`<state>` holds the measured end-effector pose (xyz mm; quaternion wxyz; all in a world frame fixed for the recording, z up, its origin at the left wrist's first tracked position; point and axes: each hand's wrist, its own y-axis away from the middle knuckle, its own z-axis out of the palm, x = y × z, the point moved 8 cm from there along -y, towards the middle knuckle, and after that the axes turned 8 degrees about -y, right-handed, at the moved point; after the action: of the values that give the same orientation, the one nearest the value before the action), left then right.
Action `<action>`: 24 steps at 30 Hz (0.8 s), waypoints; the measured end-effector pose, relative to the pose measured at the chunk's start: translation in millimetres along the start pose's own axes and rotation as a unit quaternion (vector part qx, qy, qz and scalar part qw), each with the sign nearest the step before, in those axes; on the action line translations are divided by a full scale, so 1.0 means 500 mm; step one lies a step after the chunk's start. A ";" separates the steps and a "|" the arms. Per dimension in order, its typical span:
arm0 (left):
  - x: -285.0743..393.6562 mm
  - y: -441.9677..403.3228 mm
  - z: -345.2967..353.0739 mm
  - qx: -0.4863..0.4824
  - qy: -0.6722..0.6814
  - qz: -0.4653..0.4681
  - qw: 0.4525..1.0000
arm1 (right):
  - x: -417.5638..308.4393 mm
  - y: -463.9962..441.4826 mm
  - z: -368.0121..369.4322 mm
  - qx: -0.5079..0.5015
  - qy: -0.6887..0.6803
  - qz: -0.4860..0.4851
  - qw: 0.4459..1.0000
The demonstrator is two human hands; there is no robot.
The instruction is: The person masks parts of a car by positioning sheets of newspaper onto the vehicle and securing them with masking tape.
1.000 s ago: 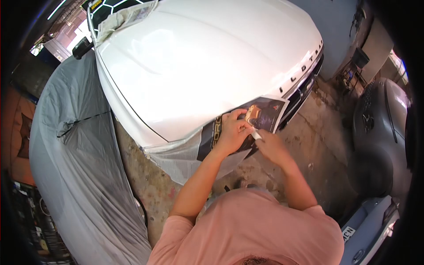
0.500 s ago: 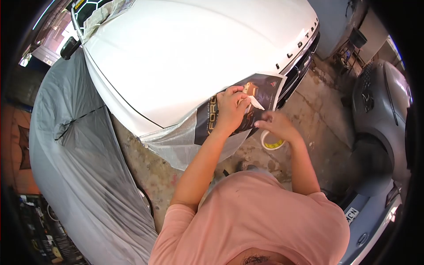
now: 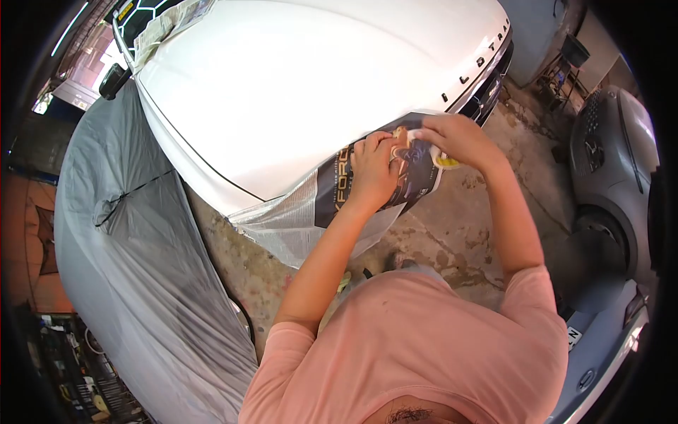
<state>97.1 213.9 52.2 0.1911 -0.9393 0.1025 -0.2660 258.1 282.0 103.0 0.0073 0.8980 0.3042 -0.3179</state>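
My left hand (image 3: 374,168) rests on a dark printed sheet (image 3: 413,180) over the front corner of a white car (image 3: 282,78), its fingers spread against the sheet and the thumb apart. The sheet bears gold lettering and a picture. My right hand (image 3: 459,140) is closed at the sheet's right side, fingertips by a small white piece of tape. A roll of masking tape (image 3: 446,162) with a yellow inside hangs beneath this hand, partly hidden by it. Clear plastic film (image 3: 282,219) lies left of the sheet, around the car's corner.
A grey-covered vehicle (image 3: 134,233) stands on the left. To the right are a dark grey car (image 3: 614,169) and a blue car (image 3: 586,374). Newspaper (image 3: 159,35) lies near the white car's windshield. Stained concrete floor (image 3: 487,233) runs between the vehicles; tools lie at the lower left.
My right hand has moved up and right along the sheet, bringing the tape roll with it. My left hand has loosened from the white tape piece and now lies on the sheet.
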 end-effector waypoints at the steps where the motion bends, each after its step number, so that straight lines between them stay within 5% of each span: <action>1: 0.005 -0.002 -0.002 -0.002 -0.004 -0.001 1.000 | -0.010 -0.029 0.002 -0.033 0.029 -0.013 0.999; 9: 0.008 -0.007 -0.004 -0.015 -0.004 -0.011 1.000 | -0.036 -0.167 0.050 -0.179 0.130 -0.048 0.974; 24: 0.029 0.018 -0.007 -0.018 -0.080 -0.017 0.996 | 0.059 -0.144 -0.067 -0.022 0.205 0.051 0.977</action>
<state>106.7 200.4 57.7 0.1771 -0.9625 0.0757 -0.1912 255.7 363.5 125.6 -0.0191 0.9581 0.2597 -0.1196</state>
